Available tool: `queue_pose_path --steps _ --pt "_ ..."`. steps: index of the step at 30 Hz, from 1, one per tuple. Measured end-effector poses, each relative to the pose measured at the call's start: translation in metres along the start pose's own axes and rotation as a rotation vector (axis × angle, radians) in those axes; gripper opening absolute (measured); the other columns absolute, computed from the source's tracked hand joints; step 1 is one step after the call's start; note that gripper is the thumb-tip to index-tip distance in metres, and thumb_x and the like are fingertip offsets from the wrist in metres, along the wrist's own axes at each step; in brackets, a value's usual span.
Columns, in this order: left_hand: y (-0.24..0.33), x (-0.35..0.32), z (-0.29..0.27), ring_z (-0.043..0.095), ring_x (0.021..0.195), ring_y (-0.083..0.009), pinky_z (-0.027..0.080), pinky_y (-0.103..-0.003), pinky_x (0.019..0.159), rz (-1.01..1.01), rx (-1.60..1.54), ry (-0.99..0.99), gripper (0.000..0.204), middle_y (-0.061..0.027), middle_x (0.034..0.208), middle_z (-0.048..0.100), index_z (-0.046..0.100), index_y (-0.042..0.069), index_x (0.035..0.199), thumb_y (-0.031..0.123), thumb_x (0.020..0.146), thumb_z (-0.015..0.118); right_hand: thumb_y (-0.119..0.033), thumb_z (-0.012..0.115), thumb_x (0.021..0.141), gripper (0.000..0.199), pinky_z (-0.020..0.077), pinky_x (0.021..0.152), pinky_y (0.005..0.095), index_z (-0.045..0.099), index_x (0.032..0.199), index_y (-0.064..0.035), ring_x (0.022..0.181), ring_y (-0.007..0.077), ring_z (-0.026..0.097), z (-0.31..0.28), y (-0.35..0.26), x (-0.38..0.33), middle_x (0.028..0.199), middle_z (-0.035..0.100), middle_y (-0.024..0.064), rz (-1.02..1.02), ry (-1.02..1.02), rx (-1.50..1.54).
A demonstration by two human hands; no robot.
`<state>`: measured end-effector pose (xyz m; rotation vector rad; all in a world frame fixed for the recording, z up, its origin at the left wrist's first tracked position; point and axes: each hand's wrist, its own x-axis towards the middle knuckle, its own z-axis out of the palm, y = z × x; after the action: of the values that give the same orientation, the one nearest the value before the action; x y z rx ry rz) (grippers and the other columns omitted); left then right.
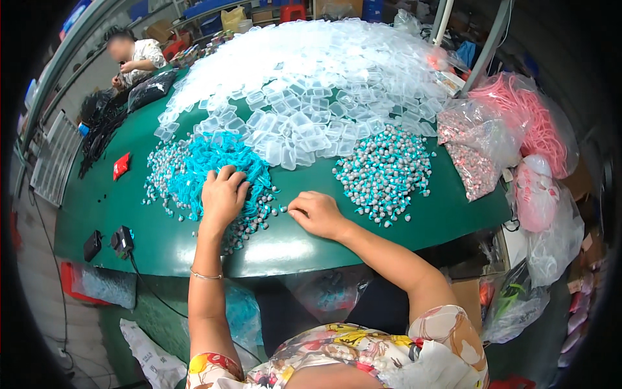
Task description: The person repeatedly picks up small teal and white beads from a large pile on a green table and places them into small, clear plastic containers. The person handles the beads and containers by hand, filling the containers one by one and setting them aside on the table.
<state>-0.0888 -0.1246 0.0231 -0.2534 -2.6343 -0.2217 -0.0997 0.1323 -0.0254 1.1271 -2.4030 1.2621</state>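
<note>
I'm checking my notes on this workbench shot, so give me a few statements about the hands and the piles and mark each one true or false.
1. The left hand rests on the tangle of turquoise cords. True.
2. The right hand holds a clear plastic case. False: it rests on the green table, fingers curled.
3. The clear plastic cases lie beyond both hands. True.
4. The pink cords lie loose on the table. False: they are in a clear bag.
</note>
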Motion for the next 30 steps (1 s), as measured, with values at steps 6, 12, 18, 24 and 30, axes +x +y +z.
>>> queue_pose_path --steps 6,12,18,24,30 --pt "0.000 0.007 -0.013 0.059 0.095 -0.0343 0.049 -0.044 0.082 0.015 0.075 -0.044 0.036 -0.0088 0.122 0.064 0.067 0.017 0.120 0.036 0.089 0.067 -0.017 0.069 0.084 0.007 0.0512 0.069 0.0406 0.071 0.086 -0.0105 0.080 0.0270 0.065 0.003 -0.001 0.000 0.082 0.066 0.0054 -0.022 0.020 -0.001" --pt "0.027 0.007 -0.037 0.061 0.103 -0.0341 0.045 -0.049 0.085 -0.107 0.287 -0.022 0.047 -0.0110 0.131 0.060 0.061 0.021 0.130 0.043 0.089 0.066 -0.018 0.070 0.083 0.008 0.0516 0.069 0.0415 0.070 0.085 -0.0102 0.079 0.0281 0.065 0.001 -0.001 -0.002 0.083 0.067 0.0054 0.014 0.016 0.002" --pt "0.081 0.022 -0.028 0.062 0.092 -0.0344 0.048 -0.044 0.078 0.021 -0.189 0.320 0.024 -0.0165 0.106 0.065 0.065 0.004 0.109 0.014 0.087 0.069 -0.008 0.070 0.086 0.005 0.0475 0.057 0.0299 0.072 0.088 -0.0042 0.063 0.0155 0.061 -0.008 0.001 0.000 0.079 0.065 0.0064 0.222 0.178 0.360" --pt "0.171 0.011 0.019 0.060 0.069 -0.0283 0.048 -0.036 0.062 0.181 -0.773 0.157 0.005 -0.0136 0.080 0.060 0.064 0.001 0.091 0.002 0.087 0.066 -0.004 0.067 0.088 0.008 0.0511 0.068 0.0304 0.069 0.096 -0.0021 0.074 0.0159 0.064 -0.144 0.028 0.034 0.085 0.069 0.0082 0.124 0.536 0.133" --pt "0.207 0.006 0.052 0.059 0.065 -0.0290 0.048 -0.040 0.056 0.514 -0.802 -0.034 0.017 -0.0098 0.073 0.056 0.065 0.005 0.093 0.010 0.080 0.074 -0.041 0.075 0.077 0.065 0.0380 0.107 0.0453 0.058 0.128 -0.0037 0.125 0.0388 0.050 -0.307 0.253 0.063 0.129 0.057 0.0248 0.414 0.592 -0.559"
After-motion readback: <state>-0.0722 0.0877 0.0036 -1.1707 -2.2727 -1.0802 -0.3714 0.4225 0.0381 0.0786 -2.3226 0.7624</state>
